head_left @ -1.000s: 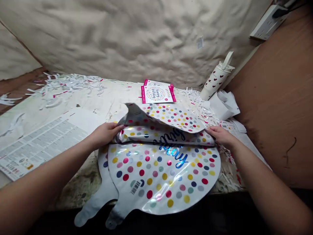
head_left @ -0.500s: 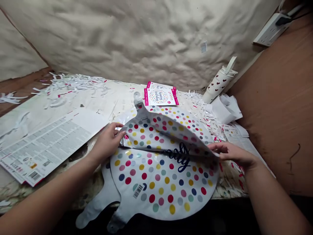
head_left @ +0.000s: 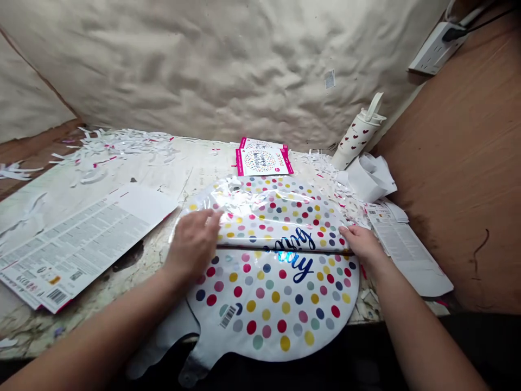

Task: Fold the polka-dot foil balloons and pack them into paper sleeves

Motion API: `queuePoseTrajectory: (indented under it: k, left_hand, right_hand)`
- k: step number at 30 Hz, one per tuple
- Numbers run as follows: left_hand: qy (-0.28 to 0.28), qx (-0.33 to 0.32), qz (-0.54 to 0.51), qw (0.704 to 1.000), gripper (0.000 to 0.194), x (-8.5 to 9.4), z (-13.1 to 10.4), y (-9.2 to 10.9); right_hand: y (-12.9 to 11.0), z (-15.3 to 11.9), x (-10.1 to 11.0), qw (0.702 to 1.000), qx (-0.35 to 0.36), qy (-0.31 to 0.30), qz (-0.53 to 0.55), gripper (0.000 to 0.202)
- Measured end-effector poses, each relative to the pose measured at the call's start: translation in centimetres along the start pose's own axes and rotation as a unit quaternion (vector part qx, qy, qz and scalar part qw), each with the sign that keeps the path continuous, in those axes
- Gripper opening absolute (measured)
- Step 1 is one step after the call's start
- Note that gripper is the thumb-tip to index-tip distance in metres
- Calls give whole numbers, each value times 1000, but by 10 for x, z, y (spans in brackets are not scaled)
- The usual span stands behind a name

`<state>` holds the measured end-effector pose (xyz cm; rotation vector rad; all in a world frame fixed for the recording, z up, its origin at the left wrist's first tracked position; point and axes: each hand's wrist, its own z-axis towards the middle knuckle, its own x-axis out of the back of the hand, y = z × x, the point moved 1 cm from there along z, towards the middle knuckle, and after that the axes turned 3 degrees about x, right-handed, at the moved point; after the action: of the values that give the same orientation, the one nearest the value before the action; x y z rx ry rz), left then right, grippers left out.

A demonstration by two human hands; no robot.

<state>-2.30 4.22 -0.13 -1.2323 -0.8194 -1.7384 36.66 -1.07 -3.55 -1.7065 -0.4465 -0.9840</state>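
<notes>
A flat foil balloon (head_left: 280, 304) with coloured dots and dark blue lettering lies across the table's front edge, a barcode label on its lower left. A fold runs across its middle, and part of the lettering shows on either side. My right hand (head_left: 364, 244) pinches the fold's right end, thumb on top. At the left end, my left hand (head_left: 195, 239) is over the dotted foil, fingers bent and blurred; its grip is unclear. Beneath, to the lower left, a second pale foil neck (head_left: 163, 336) sticks out over the edge.
Pink-edged packaging cards (head_left: 265, 162) lie behind the balloon. Printed card sheets (head_left: 81, 239) are at left, with another printed sheet (head_left: 407, 250) at right. A tilted white heart-patterned bottle (head_left: 356, 136) stands near crumpled white paper (head_left: 368, 176). Paper shreds (head_left: 126, 144) litter the back. A power strip (head_left: 437, 49) hangs upper right.
The raised upper flap of the balloon now lies flatter, and its neck at the top has gone from sight. More lettering shows. Both hands have shifted slightly; the left now lies over the foil.
</notes>
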Motion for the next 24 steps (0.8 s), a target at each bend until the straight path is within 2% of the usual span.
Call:
queuePoseTrajectory:
  k: [2,3,5,7,9,10,11,12,14,16,17,18,19,21,22,24]
  left_hand:
    - [-47,-117,-28,992,45,-5,-9,19]
    - [-83,-145,-35,985,48,-8,-14,27]
    - [-143,-131,-29,980,61,-14,-21,35]
    - [-177,-87,-19,980,66,-19,-25,36]
    - [-190,-69,-14,979,63,-21,-26,36]
    - [-191,-67,-13,979,62,-22,-26,36]
    - [-189,-66,-13,980,61,-23,-26,35]
    - [-188,-65,-13,980,60,-23,-26,35]
    - [-187,-64,-15,980,59,-23,-27,34]
    - [-191,-63,-18,979,58,-20,-26,33]
    - [-197,-62,-19,978,57,-19,-24,33]
    - [-205,-61,-21,977,56,-17,-22,35]
    - [-212,-60,-23,975,57,-15,-20,38]
    - [-210,-64,-29,975,62,-13,-13,50]
    - [-201,-68,-34,977,66,-13,-9,59]
    - [-193,-81,-42,977,76,-15,-3,79]
  right_hand:
    - [-1,8,2,999,-11,9,-48,37]
    - [-4,12,5,998,-19,14,-64,36]
    - [-15,15,10,992,-44,43,-110,39]
    - [-38,7,9,976,-42,114,-180,56]
    - [-74,-15,-5,957,36,164,-235,67]
    - [-94,-31,-19,958,107,135,-227,66]
    - [-112,-47,-35,957,195,63,-204,64]
    - [-126,-63,-52,947,253,11,-196,63]
    - [-136,-85,-78,919,342,-81,-181,68]
    - [-119,-91,-83,913,337,-135,-187,71]
    - [-101,-89,-77,926,291,-126,-203,69]
    - [-80,-85,-65,943,219,-96,-229,68]
    - [-59,-82,-51,956,134,-38,-259,64]
    - [-28,-81,-24,957,57,23,-283,61]
    - [-21,-84,-16,955,59,42,-287,58]
    - [-24,-94,-12,952,117,36,-279,54]
